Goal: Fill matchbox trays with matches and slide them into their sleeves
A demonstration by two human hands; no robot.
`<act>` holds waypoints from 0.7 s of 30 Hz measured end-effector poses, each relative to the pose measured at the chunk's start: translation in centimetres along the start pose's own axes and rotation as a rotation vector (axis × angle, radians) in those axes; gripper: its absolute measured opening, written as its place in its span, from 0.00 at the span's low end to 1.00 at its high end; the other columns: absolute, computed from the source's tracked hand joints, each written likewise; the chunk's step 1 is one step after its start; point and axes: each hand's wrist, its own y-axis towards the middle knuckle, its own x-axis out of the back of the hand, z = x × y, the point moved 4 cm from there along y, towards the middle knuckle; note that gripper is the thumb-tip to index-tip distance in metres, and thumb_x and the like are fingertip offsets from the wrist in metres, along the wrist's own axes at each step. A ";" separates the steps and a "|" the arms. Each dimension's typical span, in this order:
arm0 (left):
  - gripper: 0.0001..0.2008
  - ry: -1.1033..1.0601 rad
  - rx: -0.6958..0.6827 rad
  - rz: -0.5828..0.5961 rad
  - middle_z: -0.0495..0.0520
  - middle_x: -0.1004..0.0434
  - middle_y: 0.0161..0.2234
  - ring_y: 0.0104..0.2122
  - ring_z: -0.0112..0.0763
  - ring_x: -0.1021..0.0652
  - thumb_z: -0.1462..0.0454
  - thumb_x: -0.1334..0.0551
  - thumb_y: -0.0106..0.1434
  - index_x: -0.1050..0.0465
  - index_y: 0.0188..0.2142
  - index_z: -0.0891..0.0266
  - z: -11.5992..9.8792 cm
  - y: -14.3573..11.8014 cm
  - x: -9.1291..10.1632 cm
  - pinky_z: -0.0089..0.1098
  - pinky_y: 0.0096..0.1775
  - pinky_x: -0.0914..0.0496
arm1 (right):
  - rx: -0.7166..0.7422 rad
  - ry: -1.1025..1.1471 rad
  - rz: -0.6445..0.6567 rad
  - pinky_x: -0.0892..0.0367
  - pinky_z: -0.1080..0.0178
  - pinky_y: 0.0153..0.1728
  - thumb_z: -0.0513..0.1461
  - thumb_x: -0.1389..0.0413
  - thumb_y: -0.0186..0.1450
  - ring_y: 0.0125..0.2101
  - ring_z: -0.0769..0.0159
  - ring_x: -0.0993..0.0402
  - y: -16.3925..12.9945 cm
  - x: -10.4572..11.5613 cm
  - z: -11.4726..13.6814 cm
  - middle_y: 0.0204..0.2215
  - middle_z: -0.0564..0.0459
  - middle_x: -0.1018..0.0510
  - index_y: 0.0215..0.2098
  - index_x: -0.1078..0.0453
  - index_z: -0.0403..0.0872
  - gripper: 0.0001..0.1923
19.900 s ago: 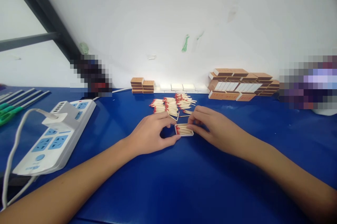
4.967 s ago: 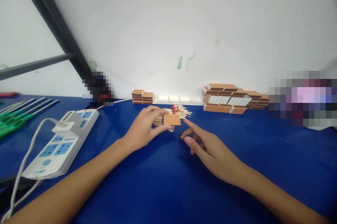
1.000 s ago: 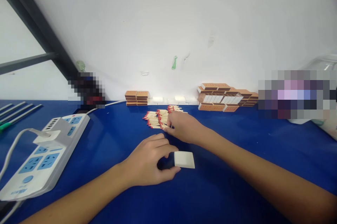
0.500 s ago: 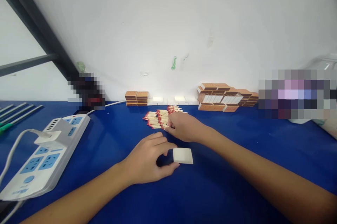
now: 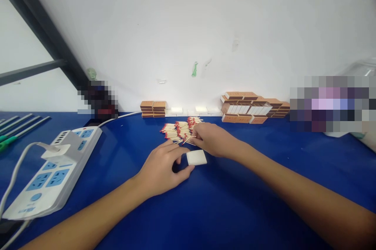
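My left hand (image 5: 164, 169) is closed on a small white matchbox tray (image 5: 196, 157), its thumb and forefinger at the left end. The tray is just above or on the blue table; which one I cannot tell. Red-headed matches (image 5: 173, 130) lie in a loose pile beyond it. At the pile's right front edge, my right hand (image 5: 208, 138) pinches, and a match (image 5: 188, 138) sticks out from its fingertips. How many matches it grips is hidden by the fingers.
Brown matchboxes (image 5: 153, 109) are stacked by the wall, with a larger stack (image 5: 245, 118) to the right. White trays (image 5: 201, 110) line the wall between them. A power strip (image 5: 63, 187) with cables sits left, beside green-handled rods (image 5: 17, 132). Blurred items stand far right.
My left hand has moved the tray away from me and slightly left, closer to the pile. My right hand has drawn slightly back to the right, with a match now showing at its fingertips.
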 end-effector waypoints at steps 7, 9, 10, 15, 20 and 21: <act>0.12 0.027 0.046 -0.005 0.48 0.26 0.28 0.33 0.35 0.28 0.60 0.31 0.65 0.20 0.48 0.59 0.5 0.0 -0.1 0.35 0.38 0.34 | -0.026 0.148 -0.063 0.38 0.63 0.34 0.41 0.44 0.75 0.35 0.63 0.26 -3.0 1.5 -2.8 0.37 0.49 0.20 0.38 0.27 0.45 0.09; 0.12 0.026 0.035 0.022 0.48 0.27 0.28 0.33 0.35 0.28 0.59 0.31 0.66 0.20 0.47 0.59 0.4 0.0 -0.3 0.35 0.37 0.34 | 0.026 0.230 -0.075 0.38 0.63 0.35 0.42 0.44 0.75 0.35 0.63 0.26 -4.3 1.6 -2.8 0.37 0.50 0.20 0.39 0.27 0.46 0.09; 0.12 0.023 0.029 0.034 0.48 0.27 0.28 0.32 0.35 0.28 0.58 0.32 0.66 0.19 0.47 0.59 0.3 0.0 -0.4 0.35 0.37 0.34 | 0.061 0.265 -0.082 0.38 0.63 0.35 0.43 0.43 0.75 0.35 0.64 0.26 -4.9 1.6 -2.6 0.37 0.51 0.21 0.39 0.27 0.47 0.09; 0.12 0.000 -0.002 0.037 0.47 0.30 0.27 0.31 0.33 0.29 0.58 0.31 0.66 0.19 0.46 0.59 -0.1 0.2 -0.6 0.35 0.37 0.34 | 0.146 0.327 -0.069 0.37 0.63 0.36 0.40 0.43 0.75 0.36 0.64 0.26 -7.1 -0.1 -0.8 0.38 0.53 0.21 0.39 0.27 0.48 0.06; 0.11 -0.026 -0.035 0.045 0.47 0.30 0.27 0.31 0.32 0.29 0.59 0.30 0.65 0.19 0.46 0.59 -0.3 0.0 -0.7 0.35 0.38 0.34 | 0.170 0.272 -0.043 0.37 0.62 0.34 0.37 0.42 0.73 0.35 0.64 0.26 -7.8 -1.5 -0.2 0.39 0.52 0.22 0.41 0.27 0.48 0.02; 0.12 -0.029 -0.036 0.045 0.47 0.30 0.27 0.31 0.32 0.29 0.59 0.30 0.65 0.19 0.46 0.60 -0.3 0.0 -0.6 0.35 0.38 0.34 | 0.177 0.272 -0.055 0.37 0.63 0.34 0.37 0.42 0.73 0.34 0.65 0.26 -7.9 -1.5 -0.3 0.39 0.52 0.22 0.41 0.26 0.48 0.02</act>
